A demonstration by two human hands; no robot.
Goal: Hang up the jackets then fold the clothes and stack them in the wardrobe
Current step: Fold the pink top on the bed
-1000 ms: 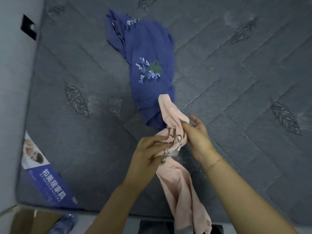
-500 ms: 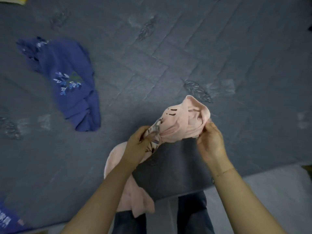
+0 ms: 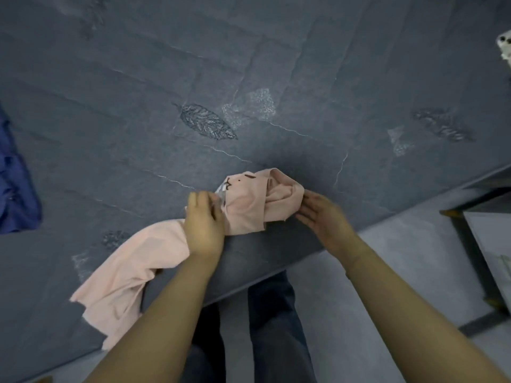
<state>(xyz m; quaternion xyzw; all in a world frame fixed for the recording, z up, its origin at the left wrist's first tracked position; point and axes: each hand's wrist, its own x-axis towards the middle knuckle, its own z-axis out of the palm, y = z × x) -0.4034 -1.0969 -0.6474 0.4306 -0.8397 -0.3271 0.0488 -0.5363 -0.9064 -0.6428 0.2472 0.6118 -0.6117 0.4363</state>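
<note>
I see the grey mattress (image 3: 249, 64) carrying a blue garment (image 3: 13, 194) at its left edge. The pink garment (image 3: 132, 269) lies bunched along the near edge. My left hand (image 3: 204, 225) pinches it; my right hand (image 3: 323, 217), fingers spread, touches its bunched end.

A large dark grey mattress (image 3: 276, 64) fills most of the view, with quilted stitch lines and leaf patterns (image 3: 206, 121) sewn on its surface. Below its edge there is a pale grey floor (image 3: 373, 272). At the right side stands a piece of furniture (image 3: 475, 244) with a dark frame and a light top, only partly visible.
</note>
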